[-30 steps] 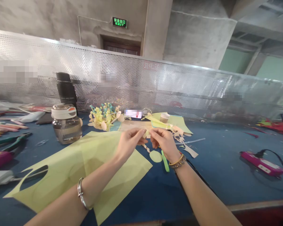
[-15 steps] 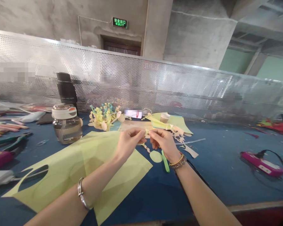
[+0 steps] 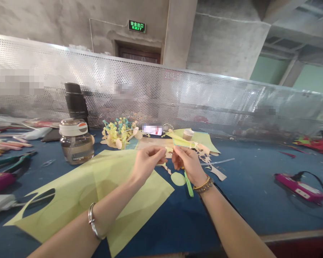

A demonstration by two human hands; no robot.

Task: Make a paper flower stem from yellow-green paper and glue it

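Observation:
My left hand (image 3: pixel 148 159) is closed in a pinch over the middle of the table. A small pale yellow piece, paper-like (image 3: pixel 169 150), shows at its fingertips. Just to the right, my right hand (image 3: pixel 187 159) is also pinched, its fingertips beside the piece's right end; whether they grip it I cannot tell. Below the hands lie a pale green paper oval (image 3: pixel 178 178) and a bright green cutter-like tool (image 3: pixel 188 184). Under my left forearm spreads a large yellow-green sheet (image 3: pixel 140 211) with an oval hole cut at its left.
Behind my hands stands a cluster of yellow and teal paper flowers (image 3: pixel 120 132). A water jar (image 3: pixel 76 143) and a black bottle (image 3: pixel 75 102) are at left, near pliers (image 3: pixel 13 161). Paper scraps (image 3: pixel 218 173) and a magenta power strip (image 3: pixel 298 188) lie right. A perforated metal screen (image 3: pixel 218 104) closes the back.
My right hand has shifted slightly right, so the gap between the fingertips is wider and more of the small yellow piece shows. My left hand stays nearly still.

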